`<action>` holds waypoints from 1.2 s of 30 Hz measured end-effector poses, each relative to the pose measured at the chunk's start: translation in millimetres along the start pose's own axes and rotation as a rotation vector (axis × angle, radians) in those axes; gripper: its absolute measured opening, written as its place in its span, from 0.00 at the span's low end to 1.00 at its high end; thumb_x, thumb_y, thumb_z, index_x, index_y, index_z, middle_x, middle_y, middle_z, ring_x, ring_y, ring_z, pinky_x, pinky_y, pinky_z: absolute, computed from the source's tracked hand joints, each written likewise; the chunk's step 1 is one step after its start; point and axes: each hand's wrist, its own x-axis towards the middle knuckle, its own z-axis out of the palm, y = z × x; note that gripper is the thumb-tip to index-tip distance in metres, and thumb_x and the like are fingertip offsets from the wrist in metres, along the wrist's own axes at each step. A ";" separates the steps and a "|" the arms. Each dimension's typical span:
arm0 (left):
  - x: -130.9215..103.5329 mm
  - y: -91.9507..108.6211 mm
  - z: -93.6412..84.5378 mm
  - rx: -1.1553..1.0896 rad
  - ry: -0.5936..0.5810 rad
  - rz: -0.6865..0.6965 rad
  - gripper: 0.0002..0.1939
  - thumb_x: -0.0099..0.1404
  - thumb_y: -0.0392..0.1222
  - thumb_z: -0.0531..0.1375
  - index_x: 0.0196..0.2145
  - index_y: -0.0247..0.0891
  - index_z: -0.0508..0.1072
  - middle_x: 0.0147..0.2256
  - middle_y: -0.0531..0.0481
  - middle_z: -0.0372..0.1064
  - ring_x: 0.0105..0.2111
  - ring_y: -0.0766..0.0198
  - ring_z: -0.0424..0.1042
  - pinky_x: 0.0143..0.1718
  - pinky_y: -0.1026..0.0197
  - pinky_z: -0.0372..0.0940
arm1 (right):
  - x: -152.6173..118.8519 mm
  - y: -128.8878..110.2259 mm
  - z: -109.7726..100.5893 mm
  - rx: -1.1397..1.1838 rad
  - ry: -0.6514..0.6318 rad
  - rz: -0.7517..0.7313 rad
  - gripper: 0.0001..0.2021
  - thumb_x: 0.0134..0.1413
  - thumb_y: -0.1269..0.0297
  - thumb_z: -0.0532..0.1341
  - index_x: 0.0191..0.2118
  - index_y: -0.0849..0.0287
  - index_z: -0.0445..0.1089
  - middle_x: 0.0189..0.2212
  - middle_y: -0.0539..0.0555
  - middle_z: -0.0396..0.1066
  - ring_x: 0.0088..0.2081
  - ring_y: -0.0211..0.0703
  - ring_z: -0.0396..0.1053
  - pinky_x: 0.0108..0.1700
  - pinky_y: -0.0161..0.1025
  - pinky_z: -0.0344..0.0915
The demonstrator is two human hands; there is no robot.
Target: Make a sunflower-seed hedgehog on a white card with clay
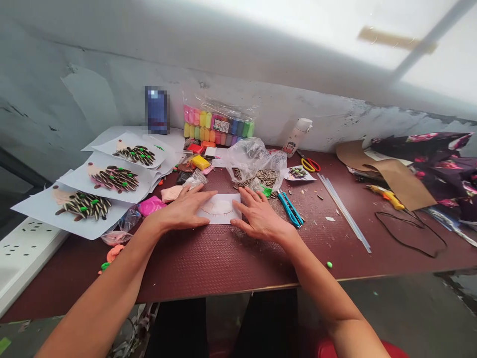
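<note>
White card (220, 211) lies flat on the dark red table (223, 263), near its front edge, with a thin outline and a pale patch on its face. The left hand (186, 206) is open, palm down, its fingers spread over the card's left side; the right hand (259, 214) is open too, fingers apart, touching the card's right side. Just beyond the right hand, a clear plastic bag (248, 154) sits at a heap of striped seeds (266, 177), with a green lump (266, 191) at the near side. To the right lie a teal-handled tool (289, 209), red and yellow scissors (311, 164), a small picture card (298, 173) and a bundle of clear sticks (345, 214). Farther right are a yellow glue gun (391, 197), a dark cord (413, 248), brown paper (406, 184) and a dark flowered cloth (439, 164). Against the wall stand a white bottle (297, 136) and a clear pack of many-coloured clay (219, 127); a blue item (157, 110), blurred out, is upright farther left. Beyond the left hand are a yellow block (201, 162) and a pale pink lump (171, 194), with bright pink clay (151, 205) beside the left forearm. On the left, overlapping sheets (122, 211) bear hedgehog figures (116, 178) covered in seeds and green bits, near a white power strip (28, 246).
</note>
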 end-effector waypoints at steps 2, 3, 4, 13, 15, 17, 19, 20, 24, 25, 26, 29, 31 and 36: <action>-0.2 -0.6 0.1 0.001 -0.007 -0.002 0.43 0.61 0.51 0.57 0.71 0.39 0.53 0.71 0.44 0.49 0.73 0.46 0.40 0.72 0.41 0.33 | -1.8 -1.8 0.0 0.016 -0.003 -0.032 0.28 0.66 0.42 0.54 0.61 0.56 0.69 0.71 0.64 0.50 0.72 0.63 0.44 0.70 0.63 0.45; -0.2 -0.7 0.1 0.001 -0.008 -0.002 0.43 0.61 0.52 0.57 0.71 0.40 0.53 0.71 0.44 0.49 0.73 0.46 0.40 0.72 0.41 0.33 | -2.6 -3.3 -0.1 0.020 -0.006 -0.047 0.28 0.66 0.42 0.54 0.61 0.55 0.70 0.71 0.64 0.50 0.73 0.63 0.43 0.70 0.62 0.45; -0.2 -0.7 -0.1 0.001 -0.008 -0.002 0.43 0.61 0.52 0.57 0.71 0.40 0.53 0.71 0.44 0.49 0.73 0.46 0.40 0.72 0.41 0.33 | -3.3 -5.1 -0.2 0.020 -0.009 -0.059 0.28 0.66 0.42 0.54 0.60 0.55 0.70 0.72 0.64 0.50 0.73 0.62 0.42 0.70 0.62 0.45; -0.8 2.8 -2.2 0.008 -0.026 -0.028 0.43 0.61 0.51 0.57 0.71 0.39 0.53 0.72 0.45 0.49 0.73 0.46 0.39 0.72 0.41 0.34 | -1.9 -12.4 0.2 0.016 -0.004 -0.028 0.34 0.64 0.40 0.55 0.67 0.56 0.63 0.72 0.66 0.46 0.73 0.65 0.41 0.70 0.63 0.45; -0.9 2.5 -1.7 0.007 -0.021 -0.028 0.43 0.61 0.51 0.57 0.71 0.39 0.53 0.72 0.45 0.48 0.73 0.46 0.39 0.72 0.41 0.34 | -1.6 -13.1 0.3 0.025 -0.005 -0.041 0.33 0.63 0.40 0.56 0.66 0.54 0.65 0.72 0.65 0.47 0.73 0.65 0.41 0.70 0.64 0.44; -0.9 2.0 -1.3 0.006 -0.018 -0.026 0.43 0.62 0.51 0.57 0.71 0.40 0.53 0.72 0.46 0.48 0.73 0.46 0.39 0.72 0.42 0.33 | -1.2 -14.7 0.1 0.036 -0.023 -0.067 0.31 0.63 0.40 0.57 0.63 0.54 0.68 0.72 0.64 0.48 0.73 0.65 0.42 0.70 0.63 0.45; -1.1 1.4 -1.0 -0.003 -0.015 -0.023 0.43 0.62 0.52 0.58 0.71 0.40 0.53 0.72 0.45 0.48 0.73 0.46 0.39 0.72 0.42 0.33 | -0.2 -16.5 -0.2 0.041 -0.025 -0.075 0.29 0.64 0.42 0.56 0.61 0.55 0.70 0.72 0.64 0.48 0.73 0.65 0.42 0.70 0.62 0.45; -1.2 0.8 -0.8 -0.009 -0.011 -0.021 0.43 0.62 0.52 0.58 0.71 0.40 0.53 0.72 0.45 0.49 0.73 0.46 0.38 0.72 0.42 0.33 | 0.5 -17.1 -0.3 0.042 -0.017 -0.068 0.29 0.65 0.42 0.56 0.62 0.56 0.70 0.72 0.65 0.47 0.73 0.64 0.42 0.70 0.61 0.45; -0.1 -5.1 3.6 -0.040 0.033 0.014 0.43 0.61 0.51 0.59 0.71 0.42 0.53 0.72 0.45 0.49 0.73 0.46 0.39 0.72 0.41 0.34 | 4.1 -15.3 2.1 0.044 0.048 -0.003 0.31 0.67 0.45 0.54 0.67 0.57 0.62 0.71 0.67 0.48 0.72 0.63 0.45 0.69 0.62 0.48; 1.0 -7.7 5.9 -0.048 0.054 0.029 0.43 0.61 0.51 0.60 0.70 0.42 0.54 0.72 0.45 0.49 0.73 0.46 0.41 0.72 0.40 0.35 | 5.0 -13.7 3.3 0.046 0.071 0.008 0.30 0.68 0.46 0.54 0.68 0.58 0.62 0.71 0.68 0.50 0.71 0.63 0.47 0.68 0.62 0.50; 2.5 -10.5 8.5 -0.060 0.084 0.045 0.43 0.60 0.51 0.61 0.70 0.42 0.55 0.72 0.44 0.49 0.72 0.46 0.42 0.71 0.41 0.37 | 5.9 -11.8 4.7 0.049 0.104 0.014 0.29 0.68 0.47 0.55 0.67 0.59 0.63 0.70 0.68 0.51 0.71 0.63 0.48 0.67 0.62 0.51; 8.7 -18.3 14.7 -0.141 0.263 0.090 0.37 0.61 0.49 0.60 0.66 0.38 0.62 0.67 0.41 0.59 0.69 0.47 0.54 0.69 0.44 0.49 | 8.7 -5.8 8.3 0.075 0.258 -0.015 0.19 0.69 0.54 0.55 0.53 0.61 0.74 0.66 0.68 0.59 0.68 0.61 0.55 0.65 0.60 0.57; 12.2 -20.8 14.5 -0.217 0.461 0.105 0.29 0.63 0.47 0.58 0.61 0.37 0.69 0.61 0.41 0.69 0.62 0.49 0.66 0.64 0.46 0.59 | 10.6 -3.2 10.2 0.116 0.362 -0.052 0.14 0.68 0.60 0.56 0.39 0.60 0.76 0.58 0.65 0.69 0.61 0.57 0.63 0.61 0.56 0.62; 11.7 -18.6 0.7 -0.339 0.914 0.024 0.14 0.64 0.40 0.57 0.45 0.37 0.78 0.46 0.43 0.78 0.48 0.54 0.76 0.54 0.51 0.70 | 14.5 -3.5 16.7 0.159 0.496 -0.093 0.12 0.60 0.73 0.56 0.25 0.55 0.64 0.28 0.53 0.70 0.36 0.45 0.70 0.54 0.47 0.66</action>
